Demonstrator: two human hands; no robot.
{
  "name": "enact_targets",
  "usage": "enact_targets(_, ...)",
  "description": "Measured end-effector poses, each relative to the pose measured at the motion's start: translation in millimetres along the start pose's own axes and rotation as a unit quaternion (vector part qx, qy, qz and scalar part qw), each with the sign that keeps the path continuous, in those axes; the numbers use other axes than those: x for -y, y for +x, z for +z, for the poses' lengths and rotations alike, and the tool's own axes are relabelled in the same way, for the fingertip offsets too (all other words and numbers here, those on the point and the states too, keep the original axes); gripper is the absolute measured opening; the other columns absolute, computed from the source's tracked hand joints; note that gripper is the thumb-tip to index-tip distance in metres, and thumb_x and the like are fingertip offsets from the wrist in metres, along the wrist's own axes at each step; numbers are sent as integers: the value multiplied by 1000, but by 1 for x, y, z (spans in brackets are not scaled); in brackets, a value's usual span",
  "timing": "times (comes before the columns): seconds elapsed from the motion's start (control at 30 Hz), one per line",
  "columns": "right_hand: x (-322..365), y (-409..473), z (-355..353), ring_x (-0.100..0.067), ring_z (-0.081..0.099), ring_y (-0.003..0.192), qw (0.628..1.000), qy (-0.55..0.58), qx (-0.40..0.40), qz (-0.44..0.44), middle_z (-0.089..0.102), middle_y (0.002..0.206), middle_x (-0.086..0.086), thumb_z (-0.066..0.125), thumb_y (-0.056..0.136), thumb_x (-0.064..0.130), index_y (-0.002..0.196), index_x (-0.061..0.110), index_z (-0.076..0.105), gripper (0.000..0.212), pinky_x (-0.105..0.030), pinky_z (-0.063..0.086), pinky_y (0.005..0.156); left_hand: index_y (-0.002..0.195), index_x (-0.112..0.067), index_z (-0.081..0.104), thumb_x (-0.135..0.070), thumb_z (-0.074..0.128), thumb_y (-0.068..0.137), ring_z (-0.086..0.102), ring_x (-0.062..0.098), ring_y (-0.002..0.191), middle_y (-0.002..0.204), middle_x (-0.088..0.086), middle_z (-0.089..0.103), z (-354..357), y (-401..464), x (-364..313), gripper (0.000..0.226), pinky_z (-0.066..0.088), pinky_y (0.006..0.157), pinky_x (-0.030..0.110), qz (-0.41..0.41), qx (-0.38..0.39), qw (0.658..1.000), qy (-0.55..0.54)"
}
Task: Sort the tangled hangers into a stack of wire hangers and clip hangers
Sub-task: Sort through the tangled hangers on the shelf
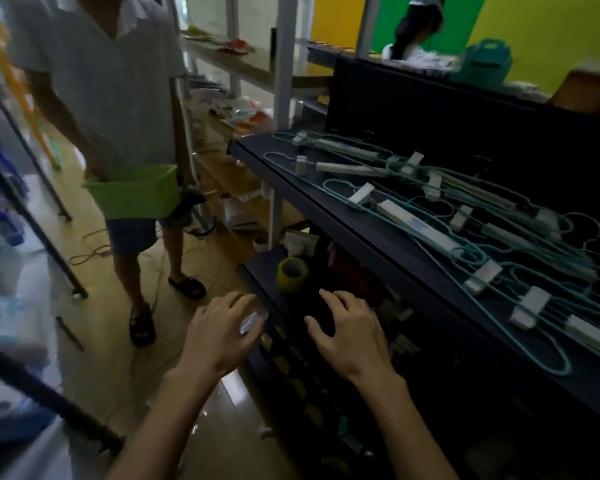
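Right now the tangled hangers lie spread along the top of the dark shelf, off to my right and well above my hands. They are thin teal wire frames laced through one another, some carrying pale clips on a bar, with no sorted stack visible yet. I judge them light and springy but snaggy: the hooks and loops will catch, so pulling one straight out would likely drag its neighbours. Best to take a frame by its hook or the top of its shoulder, lift a little, and shake it free; a clip hanger I would grip by the bar between the clips.

My left hand hangs low by the shelf edge, fingers curled around a small pale object too blurred to name. My right hand hovers over the lower shelf, fingers loosely spread and holding nothing. A yellow tape roll sits just beyond. Another person stands to the left holding a green bin.
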State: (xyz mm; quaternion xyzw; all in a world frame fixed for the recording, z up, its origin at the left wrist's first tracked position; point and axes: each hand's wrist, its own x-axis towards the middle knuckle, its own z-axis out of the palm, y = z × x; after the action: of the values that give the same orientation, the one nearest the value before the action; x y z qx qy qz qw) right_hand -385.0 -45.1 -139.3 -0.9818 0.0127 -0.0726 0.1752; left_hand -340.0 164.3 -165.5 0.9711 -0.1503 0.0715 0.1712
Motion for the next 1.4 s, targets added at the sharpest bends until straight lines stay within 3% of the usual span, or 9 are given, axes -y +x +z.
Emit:
enact_targets(0.27,57,56,-33,-16,38,123,990,14,-108,95,45,135,6,43,90,55,141,28,36,58,-35,36,101,121,-21,59,-62,30,82,56,27,109,121,1,61,-46,121,36,63,49,83,40,167,0,986,-8)
enact_targets(0.4,52,57,-62,-15,40,121,976,-15,-166,142,47,131,7,45,90,55,140,28,37,57,-35,38,99,122,-22,59,-61,31,81,56,26,111,123,0,60,-51,158,13,63,45,82,39,236,-5,971,-30)
enact_targets(0.57,27,58,-99,-14,38,124,961,-38,-196,193,46,134,6,46,91,52,141,27,37,57,-31,38,100,124,-23,57,-54,48,85,53,26,114,127,0,58,-50,194,-22,50,43,88,41,293,-5,953,-71)
enact_targets(0.77,0,87,-115,-17,41,123,949,-51,-225,216,46,134,2,49,92,49,141,25,38,55,-32,37,100,121,-15,60,-44,58,86,56,31,111,121,7,61,-54,235,-45,45,46,86,46,322,-44,940,-101)
enact_targets(0.9,-21,123,-121,-17,40,125,950,-58,-223,210,46,136,4,47,92,51,140,27,39,54,-33,37,99,120,-16,60,-47,51,88,56,31,108,119,6,62,-57,270,-47,45,47,85,46,317,-62,942,-92)
enact_targets(1.03,-38,148,-130,-18,43,123,950,-60,-228,205,47,135,3,49,91,50,140,27,40,55,-35,40,100,120,-18,61,-46,50,89,57,29,100,114,3,63,-64,308,-50,43,46,81,43,318,-53,944,-72)
enact_targets(1.27,-64,178,-148,-19,42,124,947,-81,-214,223,47,135,1,50,90,50,140,24,40,57,-35,38,102,126,-22,55,-46,54,89,50,25,115,126,0,57,-74,367,-68,45,44,89,41,331,-30,942,-47)
enact_targets(1.4,-80,184,-162,-19,36,128,947,-81,-186,250,41,140,2,52,86,56,141,27,37,64,-34,32,104,124,-23,56,-49,53,87,53,24,107,123,-2,58,-67,407,-71,46,45,83,40,352,-12,936,-19)
